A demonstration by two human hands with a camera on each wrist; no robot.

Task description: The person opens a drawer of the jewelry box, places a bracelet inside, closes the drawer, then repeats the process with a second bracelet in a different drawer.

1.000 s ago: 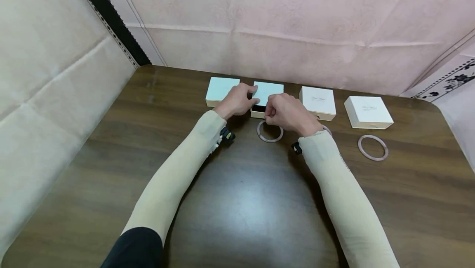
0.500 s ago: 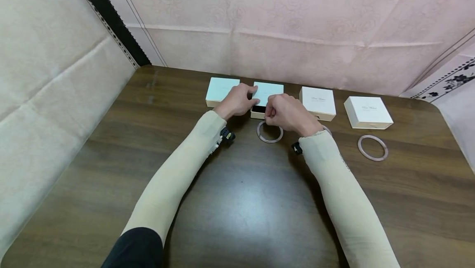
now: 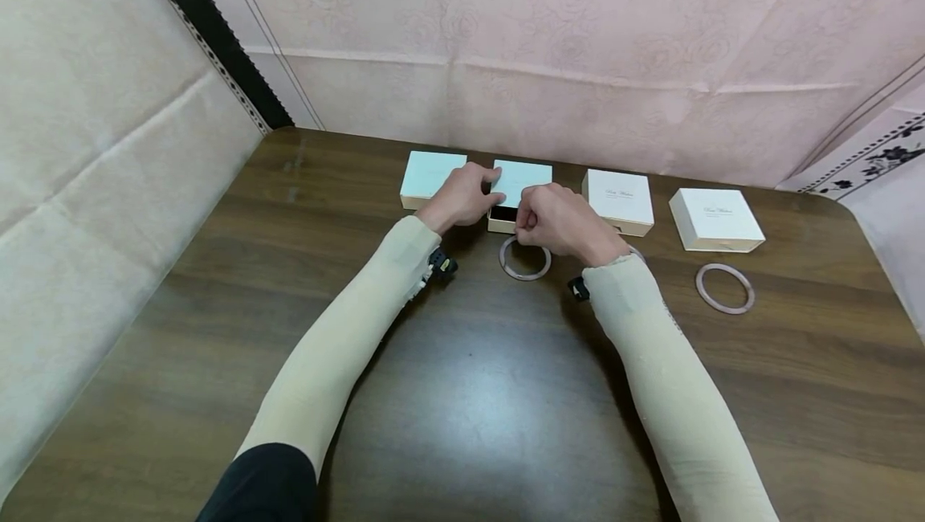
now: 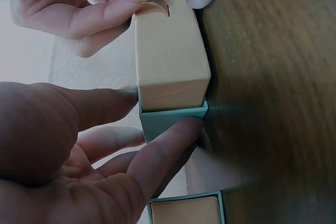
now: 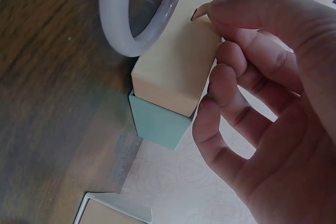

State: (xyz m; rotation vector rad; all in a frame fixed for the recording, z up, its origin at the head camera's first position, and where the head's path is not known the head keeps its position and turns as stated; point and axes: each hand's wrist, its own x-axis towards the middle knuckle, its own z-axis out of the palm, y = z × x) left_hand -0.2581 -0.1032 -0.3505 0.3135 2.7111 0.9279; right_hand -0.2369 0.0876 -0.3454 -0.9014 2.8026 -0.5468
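Observation:
A small jewelry gift box with a teal sleeve stands near the table's back edge. Its cream drawer is slid partly out toward me, with a dark inside showing in the head view. My left hand holds the sleeve between thumb and fingers. At the drawer's front, my right hand pinches a small ribbon pull tab between thumb and forefinger. Its other fingers are loosely curled beside the box. Just in front of the drawer lies a pale lilac bangle.
Another teal box stands to the left. Two white boxes with lettering, one nearer and one farther right, continue the row. A second bangle is mostly hidden by my right wrist. A third bangle lies at the right.

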